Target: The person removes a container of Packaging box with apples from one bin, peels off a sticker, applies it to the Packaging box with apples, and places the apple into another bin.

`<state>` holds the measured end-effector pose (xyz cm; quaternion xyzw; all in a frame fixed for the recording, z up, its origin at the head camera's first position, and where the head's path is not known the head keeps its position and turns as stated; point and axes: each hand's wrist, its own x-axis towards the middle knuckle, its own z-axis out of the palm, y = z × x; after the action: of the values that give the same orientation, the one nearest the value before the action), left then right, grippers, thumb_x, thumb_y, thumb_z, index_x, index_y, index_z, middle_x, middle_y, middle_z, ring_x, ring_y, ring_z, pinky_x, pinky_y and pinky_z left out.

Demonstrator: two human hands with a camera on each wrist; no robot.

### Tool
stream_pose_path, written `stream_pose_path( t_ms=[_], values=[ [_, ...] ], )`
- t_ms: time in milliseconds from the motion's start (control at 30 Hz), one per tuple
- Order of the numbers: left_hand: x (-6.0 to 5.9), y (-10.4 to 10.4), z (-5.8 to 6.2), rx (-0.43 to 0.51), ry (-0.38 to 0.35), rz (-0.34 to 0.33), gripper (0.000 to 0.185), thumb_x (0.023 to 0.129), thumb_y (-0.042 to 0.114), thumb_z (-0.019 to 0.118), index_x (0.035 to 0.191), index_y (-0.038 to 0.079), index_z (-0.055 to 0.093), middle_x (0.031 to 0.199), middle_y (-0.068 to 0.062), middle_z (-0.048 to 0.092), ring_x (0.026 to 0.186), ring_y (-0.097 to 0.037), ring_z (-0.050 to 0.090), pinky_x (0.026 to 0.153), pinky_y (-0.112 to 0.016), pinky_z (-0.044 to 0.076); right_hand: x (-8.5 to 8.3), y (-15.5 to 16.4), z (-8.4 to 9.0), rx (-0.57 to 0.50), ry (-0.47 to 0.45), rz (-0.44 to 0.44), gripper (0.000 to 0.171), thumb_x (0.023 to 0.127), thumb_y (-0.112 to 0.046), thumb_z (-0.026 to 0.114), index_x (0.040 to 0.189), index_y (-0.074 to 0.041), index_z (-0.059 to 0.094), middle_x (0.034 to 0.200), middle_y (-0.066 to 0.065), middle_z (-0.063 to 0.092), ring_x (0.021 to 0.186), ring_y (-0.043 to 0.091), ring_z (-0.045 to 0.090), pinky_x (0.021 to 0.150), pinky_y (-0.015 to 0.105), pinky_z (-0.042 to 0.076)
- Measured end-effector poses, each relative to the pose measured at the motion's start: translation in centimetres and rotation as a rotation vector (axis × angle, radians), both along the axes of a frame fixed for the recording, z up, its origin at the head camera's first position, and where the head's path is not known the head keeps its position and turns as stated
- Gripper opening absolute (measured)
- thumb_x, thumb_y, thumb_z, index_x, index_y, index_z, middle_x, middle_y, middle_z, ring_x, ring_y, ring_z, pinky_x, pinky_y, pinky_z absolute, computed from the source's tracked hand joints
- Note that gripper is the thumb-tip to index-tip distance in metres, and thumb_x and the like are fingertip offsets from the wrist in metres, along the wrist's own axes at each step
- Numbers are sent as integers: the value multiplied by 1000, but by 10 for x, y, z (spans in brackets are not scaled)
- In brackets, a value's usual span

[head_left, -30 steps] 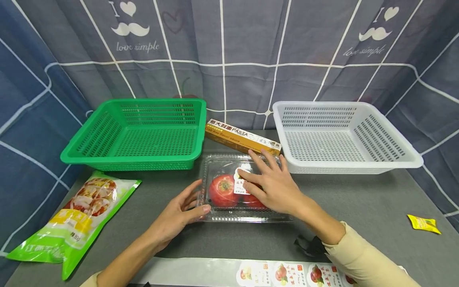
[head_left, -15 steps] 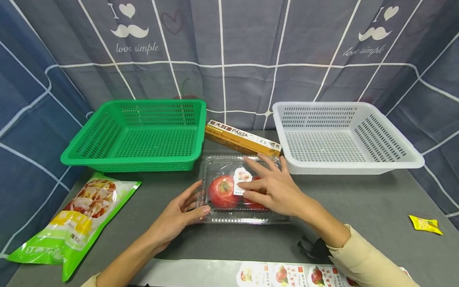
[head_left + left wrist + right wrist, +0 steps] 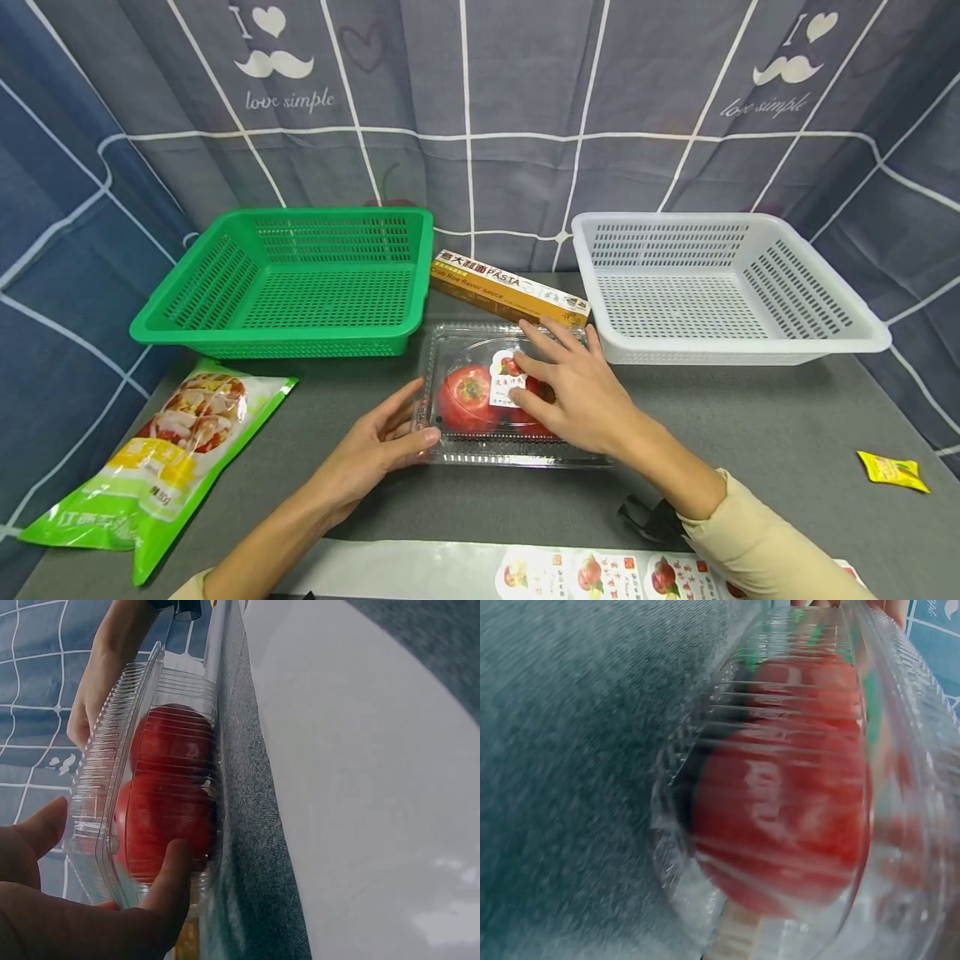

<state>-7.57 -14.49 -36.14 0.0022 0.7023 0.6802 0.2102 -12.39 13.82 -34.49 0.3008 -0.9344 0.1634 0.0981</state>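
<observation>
A clear plastic box (image 3: 465, 346) of two tomatoes (image 3: 459, 400) sits mid-counter (image 3: 757, 442), a left hand (image 3: 372, 444) clamping thumb and fingers on its left end, a right hand (image 3: 579, 398) with fingers spread over its lid's one label (image 3: 501, 393). Probably light, slick and flexible, its tomatoes bruisable, it is best held low at both ends. Around it: one green basket (image 3: 288, 336), one white basket (image 3: 742, 344), one carton (image 3: 510, 290), one bag (image 3: 161, 467), one sweet (image 3: 892, 472).

From the head view I look forward and down across the bench (image 3: 780, 442); from both wrist views I look, close and tipped sideways, at opposite ends of the clear container (image 3: 495, 451). All three share its red fruit (image 3: 463, 402).
</observation>
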Motion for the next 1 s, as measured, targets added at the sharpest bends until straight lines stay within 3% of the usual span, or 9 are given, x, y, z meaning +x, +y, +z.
stream_pose_path(
  t_ms=[200, 333, 433, 567, 667, 833, 1000],
  values=[
    [-1, 0, 1, 13, -10, 7, 85, 90, 20, 74, 157, 17, 23, 157, -23, 23, 141, -41, 28, 96, -40, 50, -2, 8, -2, -188, 23, 97, 25, 93, -35, 65, 102, -18, 80, 147, 5, 49, 143, 27, 28, 108, 72, 4],
    [-2, 0, 2, 22, -12, 0, 85, 90, 18, 73, 157, 17, 22, 156, -23, 25, 137, -40, 36, 95, -40, 51, -2, 10, -5, -268, 37, 133, 20, 92, -32, 67, 89, -19, 82, 143, 6, 53, 140, 27, 32, 108, 72, 2],
    [-3, 1, 3, 39, -17, -9, 85, 90, 15, 73, 158, 16, 20, 155, -24, 27, 129, -35, 46, 93, -41, 52, -2, 11, -6, -288, 49, 142, 19, 90, -31, 69, 89, -18, 82, 142, 8, 54, 139, 28, 34, 109, 71, 3],
    [-4, 1, 4, 43, -22, -17, 86, 90, 13, 73, 158, 16, 20, 154, -24, 29, 123, -32, 51, 91, -41, 53, -2, 12, -7, -219, 57, 131, 27, 91, -35, 67, 110, -20, 78, 146, 8, 49, 140, 31, 32, 108, 73, 5],
    [-5, 2, 5, 32, -26, -12, 85, 91, 12, 72, 158, 16, 21, 154, -25, 28, 123, -32, 51, 90, -41, 53, -3, 11, -7, -190, 60, 139, 29, 91, -37, 66, 113, -22, 77, 147, 6, 48, 139, 31, 32, 108, 73, 5],
    [-6, 3, 5, 34, -38, -6, 84, 91, 11, 71, 158, 17, 20, 155, -24, 25, 128, -36, 47, 90, -42, 53, -7, 13, -7, -307, 48, 204, 14, 89, -29, 70, 85, -23, 82, 137, 5, 59, 133, 31, 40, 109, 70, 1],
    [-7, 7, 3, 59, -49, 11, 88, 89, 11, 70, 158, 23, 15, 158, -19, 18, 129, -40, 44, 87, -47, 54, -7, 17, -9, -386, 21, 227, 13, 88, -23, 72, 80, -21, 82, 132, 5, 62, 129, 30, 45, 110, 68, -1]
  ],
)
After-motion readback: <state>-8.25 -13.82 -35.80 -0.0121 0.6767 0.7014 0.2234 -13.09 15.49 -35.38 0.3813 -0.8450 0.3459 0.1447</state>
